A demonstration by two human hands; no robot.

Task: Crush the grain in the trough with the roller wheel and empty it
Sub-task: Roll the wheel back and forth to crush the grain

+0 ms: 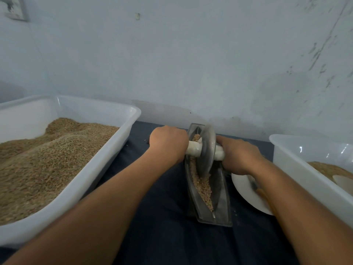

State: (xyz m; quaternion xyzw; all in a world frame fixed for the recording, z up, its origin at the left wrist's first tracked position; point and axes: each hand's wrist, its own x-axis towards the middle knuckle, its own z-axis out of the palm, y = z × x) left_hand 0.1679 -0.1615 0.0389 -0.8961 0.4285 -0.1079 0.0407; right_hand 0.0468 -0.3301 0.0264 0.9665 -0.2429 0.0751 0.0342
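A grey metal trough (222, 203) lies lengthwise on the dark cloth, with brown grain (203, 186) along its groove. The metal roller wheel (208, 150) stands upright in the far half of the trough, its rim blurred. A white axle handle (193, 149) runs through the wheel. My left hand (168, 143) grips the left end of the handle. My right hand (236, 154) grips the right end, most of which it hides.
A large white tub (107, 159) heaped with grain fills the left side. Another white tub (298, 165) holding a little grain stands at the right. A white plate (243, 190) with a brush lies between the trough and the right tub. The wall is close behind.
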